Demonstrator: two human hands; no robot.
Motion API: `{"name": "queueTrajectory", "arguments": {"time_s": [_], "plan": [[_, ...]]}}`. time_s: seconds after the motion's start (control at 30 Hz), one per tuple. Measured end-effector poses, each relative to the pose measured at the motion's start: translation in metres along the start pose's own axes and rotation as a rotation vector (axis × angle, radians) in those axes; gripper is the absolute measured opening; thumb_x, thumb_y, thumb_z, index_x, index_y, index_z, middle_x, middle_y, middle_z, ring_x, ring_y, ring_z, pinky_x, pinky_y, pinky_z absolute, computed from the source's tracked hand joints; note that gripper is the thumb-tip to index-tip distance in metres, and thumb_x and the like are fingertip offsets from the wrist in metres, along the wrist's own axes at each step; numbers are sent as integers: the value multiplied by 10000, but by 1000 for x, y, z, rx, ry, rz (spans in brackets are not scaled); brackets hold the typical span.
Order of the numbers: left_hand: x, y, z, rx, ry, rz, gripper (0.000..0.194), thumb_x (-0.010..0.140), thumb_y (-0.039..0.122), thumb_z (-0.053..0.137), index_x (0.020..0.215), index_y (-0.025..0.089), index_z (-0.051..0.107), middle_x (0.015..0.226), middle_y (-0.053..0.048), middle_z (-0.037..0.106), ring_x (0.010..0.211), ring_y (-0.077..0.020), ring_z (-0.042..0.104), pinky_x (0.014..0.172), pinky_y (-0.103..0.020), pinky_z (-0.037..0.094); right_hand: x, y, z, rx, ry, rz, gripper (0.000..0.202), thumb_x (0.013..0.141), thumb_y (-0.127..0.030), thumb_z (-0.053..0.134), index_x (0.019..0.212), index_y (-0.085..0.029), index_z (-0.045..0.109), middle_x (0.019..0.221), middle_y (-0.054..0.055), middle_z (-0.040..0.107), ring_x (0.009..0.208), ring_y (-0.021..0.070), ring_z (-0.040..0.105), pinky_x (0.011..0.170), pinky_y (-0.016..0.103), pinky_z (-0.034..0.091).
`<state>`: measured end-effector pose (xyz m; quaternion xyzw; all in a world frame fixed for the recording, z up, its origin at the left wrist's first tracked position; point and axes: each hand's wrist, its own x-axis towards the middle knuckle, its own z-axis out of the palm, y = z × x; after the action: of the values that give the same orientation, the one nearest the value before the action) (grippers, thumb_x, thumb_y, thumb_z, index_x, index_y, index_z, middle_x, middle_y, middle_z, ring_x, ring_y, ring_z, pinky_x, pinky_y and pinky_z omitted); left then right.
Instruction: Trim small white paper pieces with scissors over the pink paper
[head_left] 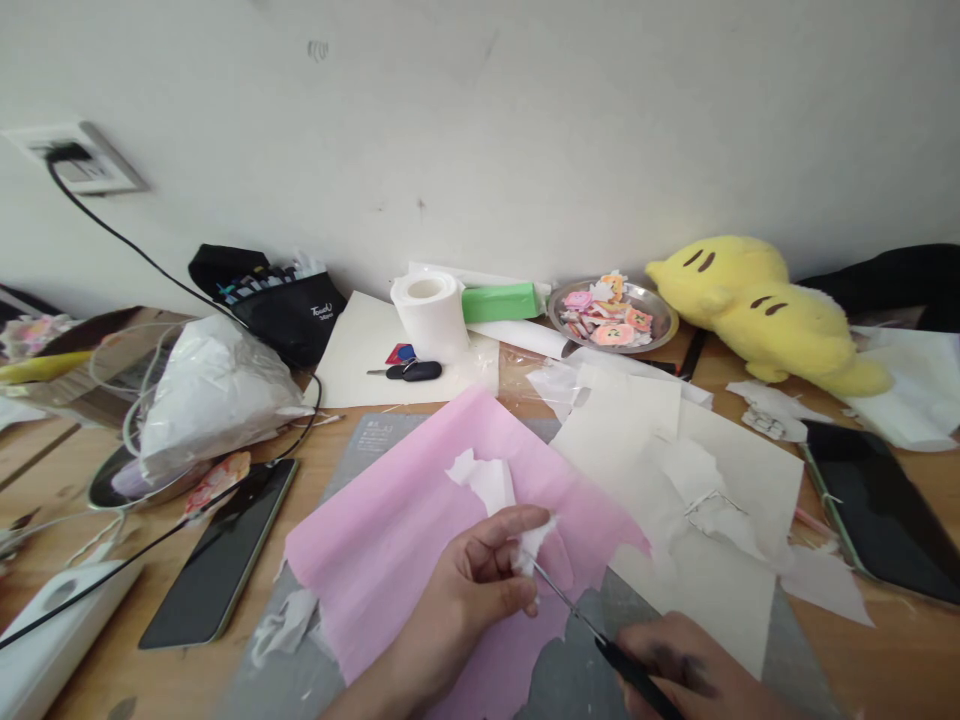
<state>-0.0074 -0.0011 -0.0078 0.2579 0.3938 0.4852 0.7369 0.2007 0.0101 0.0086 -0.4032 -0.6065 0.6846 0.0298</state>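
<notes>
My left hand (480,580) pinches a small scrap of white paper (534,548) between thumb and fingers, above a pink paper sheet (397,530). From the right, my right hand (682,665) grips the black handle of slim scissors (577,612), seen nearly edge-on. Their thin metal tips touch the scrap near my left fingertips. Another torn white paper piece (491,482) lies on the pink sheet just beyond my left hand. Beneath the sheet, a grey cutting mat (592,670) shows; the sheet's lower right edge is cut unevenly.
Cream paper sheets (727,600) and scraps lie to the right, by a phone (885,510). Another phone (225,560) and a power strip (67,620) sit left. Along the wall stand a marker case (285,310), white roll (431,315), metal dish (559,325) of paper cutouts and yellow plush (787,330).
</notes>
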Motion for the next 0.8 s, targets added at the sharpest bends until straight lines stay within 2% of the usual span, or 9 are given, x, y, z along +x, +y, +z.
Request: {"name": "queueTrajectory", "arguments": {"time_s": [0.17,0.27,0.53,0.67,0.73,0.8], "plan": [[1,1,1,11,12,-3,418,623,149,790,1027,229,719,710,9,652,568,-61,527,549,-160,411,-4,-7,-2,-4,-2,26,550,711,-711,493,557,-199,366,539,-47,287,533,108,288,473,236,208],[0,3,1,18,12,-3,407,624,153,791,1017,236,723,681,17,641,555,-57,527,547,-157,402,-6,-11,-2,-1,24,23,548,735,-715,456,578,-193,394,551,-44,305,546,111,301,489,233,221],[0,2,0,35,33,-14,413,614,157,796,1013,233,723,683,26,627,550,-58,546,537,-157,399,0,11,0,31,-6,-34,499,767,-628,486,555,-193,364,530,-60,263,503,92,265,457,225,194],[-1,2,2,21,12,-27,413,620,159,794,1021,224,718,674,16,650,546,-63,543,536,-163,406,0,9,0,26,-26,-89,504,783,-620,479,548,-190,357,538,-53,287,501,91,294,462,223,213],[-1,3,3,23,4,-26,400,621,156,795,1009,225,724,675,12,662,545,-64,543,537,-165,415,-2,2,-1,-7,38,-26,494,802,-597,462,548,-188,351,572,-45,277,539,102,296,490,228,216],[-2,4,4,23,1,-22,400,620,156,796,1008,228,725,697,7,672,548,-63,541,542,-165,422,-3,-4,-1,8,-2,23,487,767,-602,483,538,-192,355,550,-44,274,533,109,287,477,232,196]]}}
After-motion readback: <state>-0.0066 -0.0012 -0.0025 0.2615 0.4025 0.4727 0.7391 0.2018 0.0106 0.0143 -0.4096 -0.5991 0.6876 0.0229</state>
